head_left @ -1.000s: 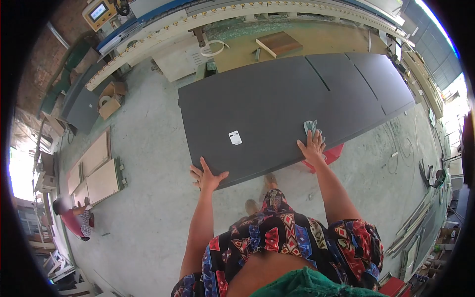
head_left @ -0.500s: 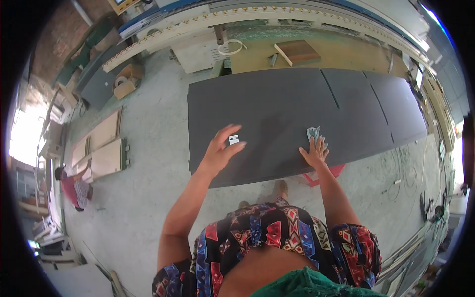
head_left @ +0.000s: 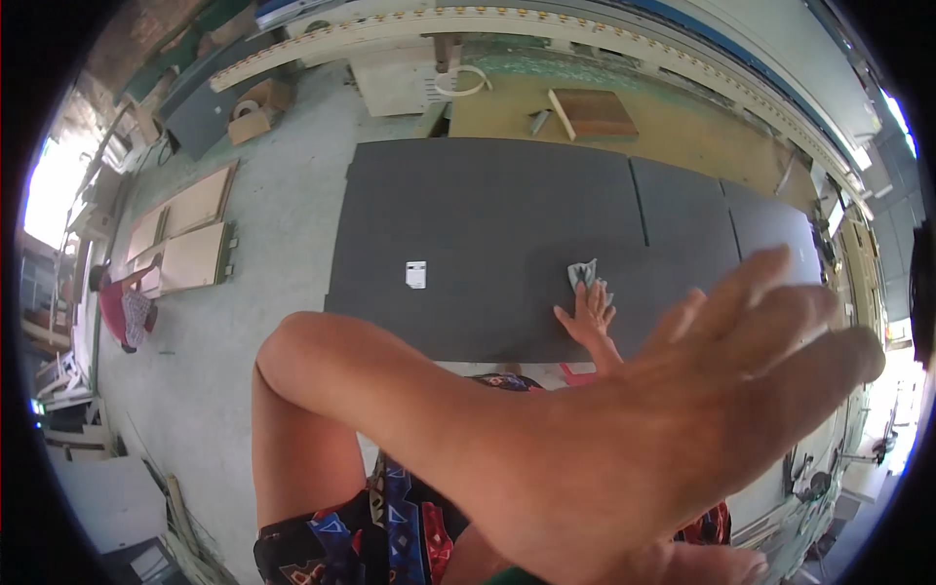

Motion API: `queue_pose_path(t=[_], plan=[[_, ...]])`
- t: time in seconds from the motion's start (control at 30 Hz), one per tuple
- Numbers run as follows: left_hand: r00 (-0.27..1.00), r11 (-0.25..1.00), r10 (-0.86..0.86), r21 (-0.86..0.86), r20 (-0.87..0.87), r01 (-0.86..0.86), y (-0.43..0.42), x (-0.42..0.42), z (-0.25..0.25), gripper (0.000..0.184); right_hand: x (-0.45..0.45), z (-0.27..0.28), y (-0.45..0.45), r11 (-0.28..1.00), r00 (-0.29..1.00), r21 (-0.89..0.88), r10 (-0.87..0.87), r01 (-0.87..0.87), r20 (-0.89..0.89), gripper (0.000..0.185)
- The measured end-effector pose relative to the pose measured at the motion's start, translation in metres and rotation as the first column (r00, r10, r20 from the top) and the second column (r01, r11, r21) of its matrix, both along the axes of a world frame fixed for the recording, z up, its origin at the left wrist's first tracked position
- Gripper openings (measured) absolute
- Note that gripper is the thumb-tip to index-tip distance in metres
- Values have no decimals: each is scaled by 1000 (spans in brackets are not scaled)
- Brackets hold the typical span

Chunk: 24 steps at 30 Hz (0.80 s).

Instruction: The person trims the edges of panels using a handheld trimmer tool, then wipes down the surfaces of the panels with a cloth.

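A large dark grey panel [head_left: 487,224] lies in front of me, with two slots towards its right end. On its left part is a small white label [head_left: 416,274]. My right hand [head_left: 590,314] rests with fingers spread on the panel, over a crumpled light cloth [head_left: 582,275]. Close to the camera, my left hand [head_left: 712,400] is raised across the view, fingers apart and holding nothing. Its forearm hides the panel's front edge in part, and much of my right forearm is covered too.
A brown board [head_left: 597,114] lies on a tan surface beyond the panel, below a long machine beam [head_left: 390,29]. On the left, a person [head_left: 124,302] crouches beside pale panels [head_left: 195,258]. An open cardboard box [head_left: 261,109] stands at upper left.
My left hand has lifted off the panel and swung up and right, close to the camera. My right hand stays over the cloth. The whole view has shifted slightly.
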<state>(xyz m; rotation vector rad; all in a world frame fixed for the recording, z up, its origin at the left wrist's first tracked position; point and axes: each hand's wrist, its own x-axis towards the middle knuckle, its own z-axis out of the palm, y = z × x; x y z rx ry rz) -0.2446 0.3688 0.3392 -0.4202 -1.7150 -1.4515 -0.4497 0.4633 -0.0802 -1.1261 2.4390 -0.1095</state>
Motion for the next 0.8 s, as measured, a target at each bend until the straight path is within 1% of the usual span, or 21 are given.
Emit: queue_pose_path(t=[0.07, 0.13, 0.17, 0.2, 0.3, 0.33, 0.37, 0.43, 0.47, 0.53, 0.6, 0.63, 0.73, 0.77, 0.8], plan=[[1000, 998, 12, -64, 27, -10, -5, -6, 3, 60, -1, 4, -5, 1000, 1000, 14, 12, -12, 8, 90], [998, 991, 31, -129, 48, -24, -10, -10, 6, 58, -6, 10, -5, 994, 996, 71, 75, -78, 49, 87], [998, 985, 28, -169, 49, -20, -13, -13, 7, 58, -5, 3, -1, 998, 999, -49, 34, -34, 13, 91], [998, 977, 24, -215, 51, -12, -16, -15, 9, 57, -10, -2, 2, 998, 1000, -64, 10, -9, 7, 91], [997, 939, 33, -343, 69, -8, -24, -21, 16, 56, -12, 8, -2, 998, 996, -33, 59, -57, 70, 92], [997, 925, 25, -379, 75, 6, -28, -23, 19, 56, -13, 7, 1, 999, 997, -40, 30, -27, 72, 92], [997, 923, -2, -383, 79, 33, -31, -25, 24, 56, -14, 5, 2, 997, 997, -55, 51, -48, 59, 92], [996, 899, -57, -430, 69, 81, -34, -21, 36, 43, -16, 4, 1, 994, 994, -53, 94, -91, 63, 92], [996, 897, -52, -434, 74, 79, -32, -22, 39, 43, -17, 2, 0, 994, 993, -59, 99, -95, 67, 92], [989, 902, -110, -408, 99, 141, -29, -26, 44, 44, -18, -4, 0, 992, 994, -90, 93, -87, 64, 92], [977, 895, -183, -392, 108, 212, -27, -67, 54, 46, -23, 16, 1, 991, 992, -103, 93, -85, 81, 91], [967, 887, -226, -386, 114, 253, -28, -53, 59, 48, -25, 30, 3, 989, 991, -121, 102, -91, 89, 92], [931, 855, -330, -369, 155, 365, 21, -33, 58, 51, -24, 64, 6, 975, 981, -185, 150, -126, 125, 98], [921, 849, -350, -357, 173, 390, 32, -33, 59, 53, -20, 66, 3, 967, 973, -205, 182, -151, 142, 100], [913, 848, -363, -340, 186, 407, 43, -66, 61, 54, -18, 60, 1, 963, 968, -211, 202, -169, 147, 100]])
